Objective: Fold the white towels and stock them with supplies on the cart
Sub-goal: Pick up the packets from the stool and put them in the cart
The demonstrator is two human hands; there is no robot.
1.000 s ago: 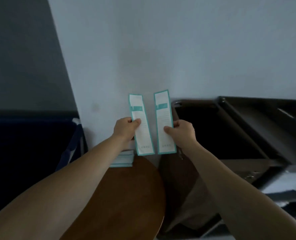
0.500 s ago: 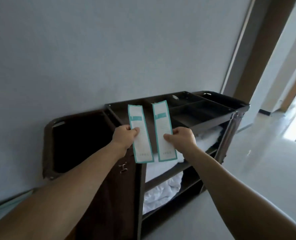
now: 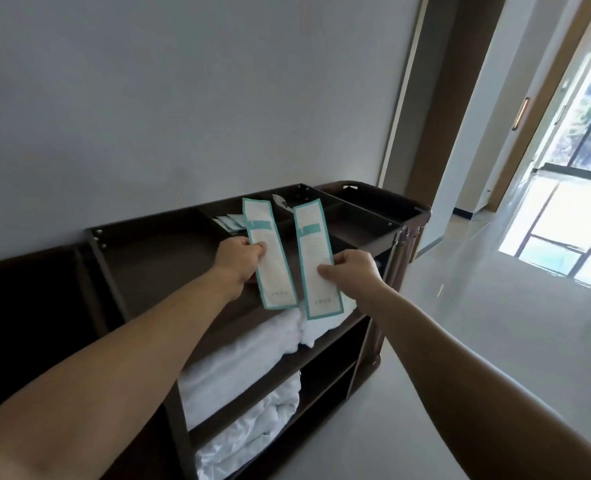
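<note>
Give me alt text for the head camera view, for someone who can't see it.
A person's left hand and right hand each pinch a long teal-bordered white card, the left card and right card, over a dark brown cart against a grey wall. White towels lie on its shelves; a bright hallway opens rightward.

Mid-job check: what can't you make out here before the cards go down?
Head view only:
1. Print on the left card and right card: too small, blurred.
2. Middle compartments of the cart tray: hidden behind the cards.
3. Tray's packets: too small to identify.
4. Cart's left bin: interior lost in shadow.
</note>
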